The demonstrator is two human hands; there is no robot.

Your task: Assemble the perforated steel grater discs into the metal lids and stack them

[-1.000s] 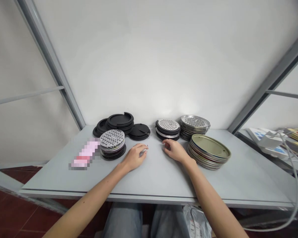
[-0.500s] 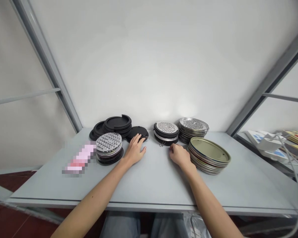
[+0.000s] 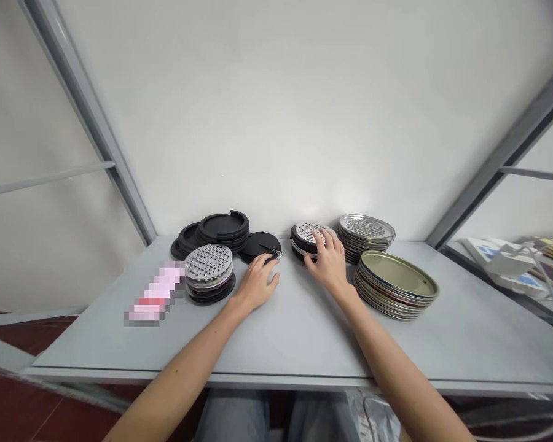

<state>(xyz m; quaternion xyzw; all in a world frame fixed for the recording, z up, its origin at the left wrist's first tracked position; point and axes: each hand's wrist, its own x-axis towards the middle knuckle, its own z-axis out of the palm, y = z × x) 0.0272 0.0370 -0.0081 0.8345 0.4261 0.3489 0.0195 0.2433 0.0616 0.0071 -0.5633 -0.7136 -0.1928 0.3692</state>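
Observation:
My right hand (image 3: 329, 261) reaches over a small stack topped by a round metal grater plate (image 3: 309, 232), its fingers spread at the plate's front right; I cannot tell whether they touch it. Black rings sit in that stack under the plate. My left hand (image 3: 258, 283) is open, palm down, with its fingertips at the front edge of a flat black disc (image 3: 260, 244). A small metal wire clip (image 3: 278, 252) lies at this disc's right side. Neither hand visibly holds anything.
On the left stand black notched rings (image 3: 223, 226) and a stack of metal grater plates (image 3: 209, 263). At right are silver grater plates (image 3: 367, 227) and olive-topped round lids (image 3: 399, 273). A pixelated pink item (image 3: 159, 294) lies on the grey table (image 3: 299, 350).
My right hand has moved forward from the table to the grater-topped stack, and its curled fingers have spread. My left hand has drawn back slightly from the black disc.

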